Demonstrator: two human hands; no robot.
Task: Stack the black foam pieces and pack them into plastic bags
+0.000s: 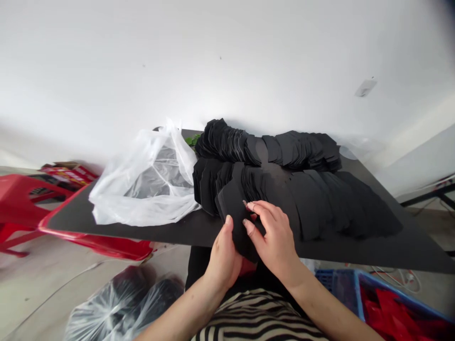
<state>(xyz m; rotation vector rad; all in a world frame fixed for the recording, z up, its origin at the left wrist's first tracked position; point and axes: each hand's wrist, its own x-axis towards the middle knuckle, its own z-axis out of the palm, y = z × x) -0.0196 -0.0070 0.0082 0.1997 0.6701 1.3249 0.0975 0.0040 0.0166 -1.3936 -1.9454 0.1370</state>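
On the black desk (71, 218), long rows of black card pieces (313, 203) are lying beside a white plastic bag (142, 187). At the front edge, the left hand (223, 258) is gripping a bunch of cards (236, 222), and the right hand (273, 237) is pinching its side. The cards are seeming light and stiff, best taken by their edges, but the hands are hiding the bunch's lower part.

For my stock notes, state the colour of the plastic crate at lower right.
Blue crate, holding red material; best seen in the head view.

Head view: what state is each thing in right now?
left hand, gripping the black card sheaf
right hand, pinching the same sheaf
black card sheaf, held upright against table edge
black card rows, overlapping on the table
white plastic bag, crumpled, open
blue crate, holding red material
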